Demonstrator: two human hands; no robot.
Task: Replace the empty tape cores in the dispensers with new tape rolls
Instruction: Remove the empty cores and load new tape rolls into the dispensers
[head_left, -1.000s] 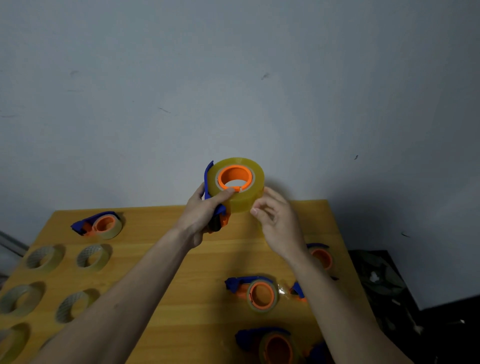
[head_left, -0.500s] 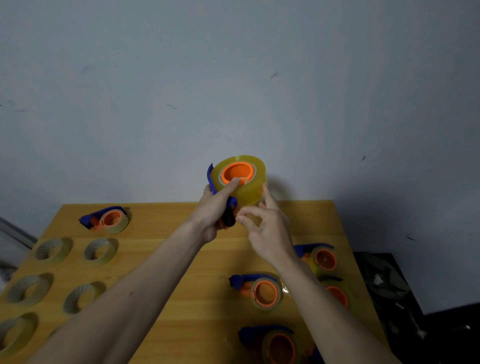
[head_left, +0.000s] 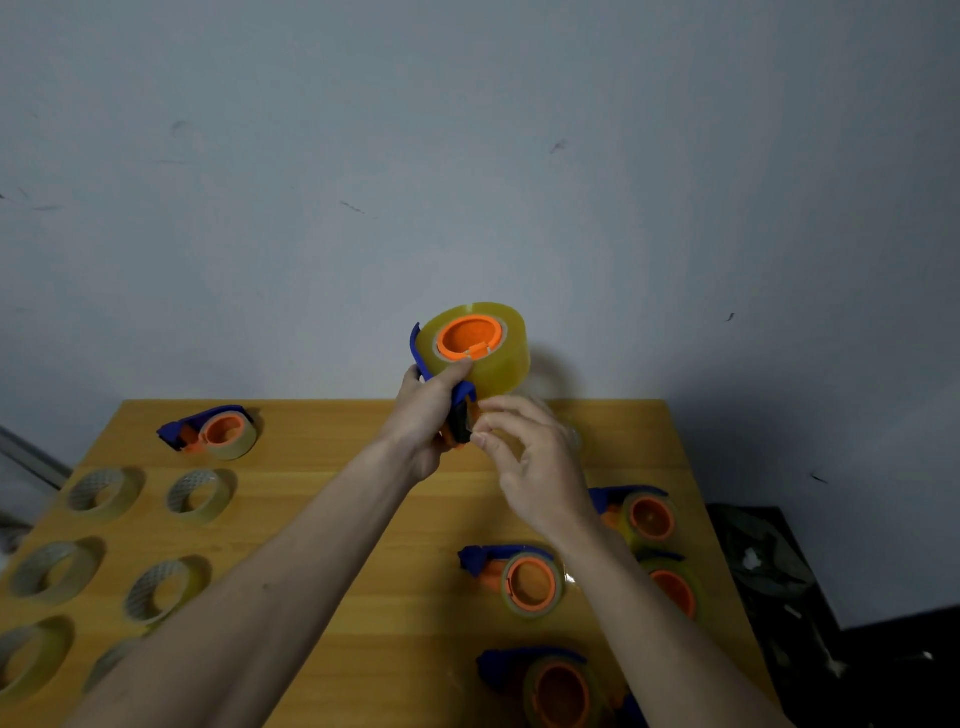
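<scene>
Two hands busy: left hand (head_left: 426, 410) gripping loaded dispenser (head_left: 457, 384), right hand (head_left: 524, 457) pinching tape end (head_left: 475, 428); best drawn straight across cutter

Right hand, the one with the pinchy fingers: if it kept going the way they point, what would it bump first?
Most likely the dispenser that the left hand grips: the right hand points its fingertips at the lower end, already about touching. Depth is unclear.

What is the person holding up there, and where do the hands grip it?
The left hand grips a tape dispenser by its blue handle, thumb on the roll. The right hand pinches at its lower front end.
</scene>
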